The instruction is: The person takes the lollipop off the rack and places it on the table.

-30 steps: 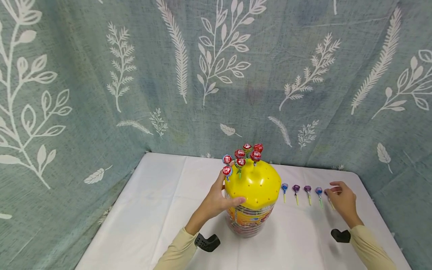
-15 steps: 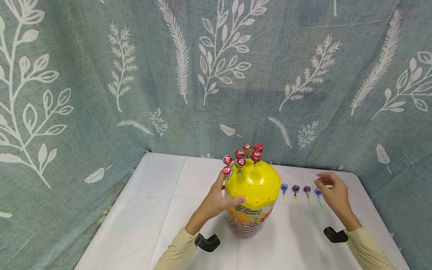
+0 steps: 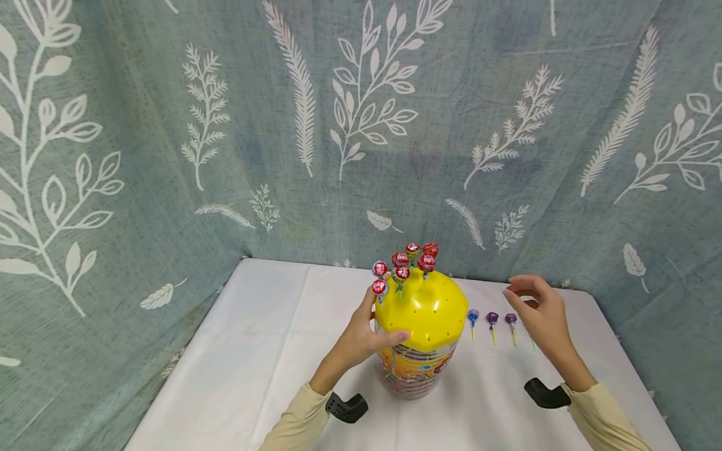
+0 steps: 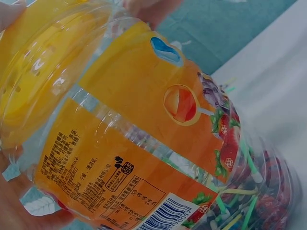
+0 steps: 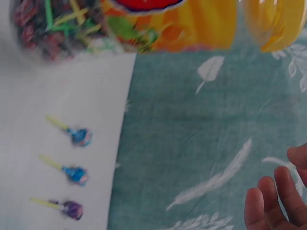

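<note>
A clear plastic lollipop jar (image 3: 420, 363) with a yellow domed lid (image 3: 429, 313) stands on the table, filled with lollipops. My left hand (image 3: 361, 332) grips it near the top, its thumb lying on the lid. Several red-wrapped lollipops (image 3: 401, 274) stick up from holes in the lid's far left part. To the jar's right lies a row with a blue lollipop (image 3: 473, 316) and purple lollipops (image 3: 492, 318). My right hand (image 3: 544, 313) hovers above the row's right end, fingers loosely bent. No lollipop shows between its fingers (image 5: 268, 196) in the right wrist view; the hand hides part of the row.
A white cloth covers the table (image 3: 265, 351). Leaf-patterned green-grey curtains (image 3: 338, 207) hang behind it and at both sides. In the right wrist view, two blue lollipops (image 5: 78, 137) and a purple one lie beside the jar.
My right hand has risen and moved left from the row's rightmost purple lollipop, which no longer shows. The left hand keeps its grip on the jar, which stands still.
</note>
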Available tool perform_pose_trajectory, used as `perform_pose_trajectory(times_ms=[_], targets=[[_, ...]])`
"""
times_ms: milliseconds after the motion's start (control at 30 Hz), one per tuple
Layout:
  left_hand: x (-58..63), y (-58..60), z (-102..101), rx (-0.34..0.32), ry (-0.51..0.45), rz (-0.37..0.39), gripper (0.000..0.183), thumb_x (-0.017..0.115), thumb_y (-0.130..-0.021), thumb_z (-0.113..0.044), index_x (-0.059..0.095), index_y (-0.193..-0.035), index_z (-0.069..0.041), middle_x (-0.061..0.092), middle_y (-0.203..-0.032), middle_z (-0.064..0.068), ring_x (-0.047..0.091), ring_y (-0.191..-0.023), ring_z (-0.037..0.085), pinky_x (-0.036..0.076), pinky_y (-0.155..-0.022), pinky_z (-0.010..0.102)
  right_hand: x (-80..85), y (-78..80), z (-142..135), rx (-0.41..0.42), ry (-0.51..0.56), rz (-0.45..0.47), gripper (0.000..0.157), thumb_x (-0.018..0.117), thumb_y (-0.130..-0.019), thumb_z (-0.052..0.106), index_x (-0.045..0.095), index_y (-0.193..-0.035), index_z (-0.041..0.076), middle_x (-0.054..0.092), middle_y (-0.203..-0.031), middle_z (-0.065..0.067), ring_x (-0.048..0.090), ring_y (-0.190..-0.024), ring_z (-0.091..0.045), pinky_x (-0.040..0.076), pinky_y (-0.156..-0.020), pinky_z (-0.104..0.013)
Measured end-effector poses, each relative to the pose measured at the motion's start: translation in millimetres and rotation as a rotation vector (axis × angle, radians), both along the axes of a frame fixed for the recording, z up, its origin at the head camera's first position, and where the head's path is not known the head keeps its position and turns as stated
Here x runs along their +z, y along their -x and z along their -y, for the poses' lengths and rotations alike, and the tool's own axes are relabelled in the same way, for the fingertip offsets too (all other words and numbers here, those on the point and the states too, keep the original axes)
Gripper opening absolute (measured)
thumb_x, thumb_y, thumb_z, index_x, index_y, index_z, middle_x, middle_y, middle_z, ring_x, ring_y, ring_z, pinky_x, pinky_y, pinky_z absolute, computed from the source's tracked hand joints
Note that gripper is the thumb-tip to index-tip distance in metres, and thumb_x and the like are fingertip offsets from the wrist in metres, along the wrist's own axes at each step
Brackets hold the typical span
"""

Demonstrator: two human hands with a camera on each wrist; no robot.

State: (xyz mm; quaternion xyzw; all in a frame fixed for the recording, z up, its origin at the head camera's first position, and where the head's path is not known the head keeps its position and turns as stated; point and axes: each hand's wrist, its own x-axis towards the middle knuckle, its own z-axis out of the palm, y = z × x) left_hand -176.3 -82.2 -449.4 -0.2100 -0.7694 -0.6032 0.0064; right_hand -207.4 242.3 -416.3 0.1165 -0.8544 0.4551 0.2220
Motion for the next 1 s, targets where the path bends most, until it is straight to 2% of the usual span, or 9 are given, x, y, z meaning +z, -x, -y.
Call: perform_pose_trajectory(times_ms=[133,233,367,467,600,733,800,1000], targets=[[4.4,-2.3,-1,0.01,0.029,0.024,0.095,0.073,-0.078,-0.044,0.014,-0.151,-0.03,0.035,-0.147,-0.003,0.032,-0.133,0.02,0.032,-0.101,0.053,25.5,-14.0,19,0.03,0.035,-0.017,0.022,0.064,-0.087,-0.001,0.061,-0.109,-0.002,0.062,-0.098,-0.016,0.057,-0.084,-0.003,0.045,-0.067,-0.012],[18.4,-9.1,-1,0.0,0.03,0.029,0.096,0.072,-0.079,-0.044,0.014,-0.152,-0.022,0.035,-0.148,0.002,0.032,-0.133,0.022,0.033,-0.101,0.053,43.8,-23.4,32,0.063,0.065,-0.031,0.02,0.063,-0.086,-0.005,0.06,-0.106,-0.005,0.061,-0.096,-0.019,0.058,-0.083,-0.008,0.046,-0.068,-0.013],[34.5,-17.6,-2,-0.01,0.012,0.027,0.093,0.07,-0.08,-0.045,0.017,-0.151,-0.018,0.036,-0.147,0.003,0.034,-0.132,0.023,0.033,-0.1,0.054,54.6,-26.0,41,0.133,0.111,-0.053,0.021,0.063,-0.086,-0.006,0.059,-0.106,-0.006,0.06,-0.097,-0.019,0.059,-0.085,-0.009,0.048,-0.069,-0.014],[34.7,-17.9,-2,-0.008,-0.002,0.027,0.091,0.071,-0.079,-0.046,0.019,-0.149,-0.02,0.037,-0.146,0.002,0.035,-0.132,0.022,0.033,-0.1,0.055,56.1,-24.0,46,0.188,0.15,-0.067,0.024,0.064,-0.085,-0.006,0.059,-0.109,-0.003,0.061,-0.099,-0.016,0.059,-0.087,-0.009,0.049,-0.07,-0.016],[19.1,-9.2,-2,-0.002,-0.014,0.031,0.09,0.072,-0.078,-0.046,0.021,-0.148,-0.025,0.037,-0.145,-0.002,0.034,-0.132,0.02,0.032,-0.1,0.055,60.2,-23.8,56,0.261,0.2,-0.078,0.03,0.066,-0.084,-0.006,0.059,-0.112,0.0,0.061,-0.102,-0.014,0.06,-0.09,-0.011,0.05,-0.072,-0.018],[4.7,-1.7,-1,0.011,0.002,0.038,0.09,0.073,-0.077,-0.047,0.018,-0.147,-0.032,0.037,-0.145,-0.008,0.033,-0.132,0.015,0.032,-0.101,0.052,66.7,-26.6,71,0.31,0.204,-0.091,0.034,0.066,-0.083,-0.008,0.058,-0.115,0.002,0.061,-0.103,-0.014,0.06,-0.091,-0.014,0.051,-0.075,-0.019],[6.1,-2.7,-1,0.013,0.005,0.044,0.09,0.073,-0.077,-0.046,0.018,-0.148,-0.032,0.037,-0.145,-0.007,0.033,-0.132,0.015,0.032,-0.101,0.051,69.0,-27.6,78,0.328,0.203,-0.097,0.037,0.067,-0.082,-0.009,0.058,-0.115,0.002,0.06,-0.103,-0.013,0.06,-0.091,-0.016,0.051,-0.075,-0.019],[31.6,-16.2,-2,-0.003,-0.003,0.038,0.09,0.071,-0.08,-0.044,0.018,-0.15,-0.022,0.037,-0.145,0.0,0.035,-0.131,0.021,0.033,-0.1,0.052,72.0,-27.0,97,0.39,0.22,-0.106,0.039,0.067,-0.08,-0.012,0.057,-0.115,0.001,0.06,-0.102,-0.016,0.06,-0.091,-0.023,0.052,-0.073,-0.021]])
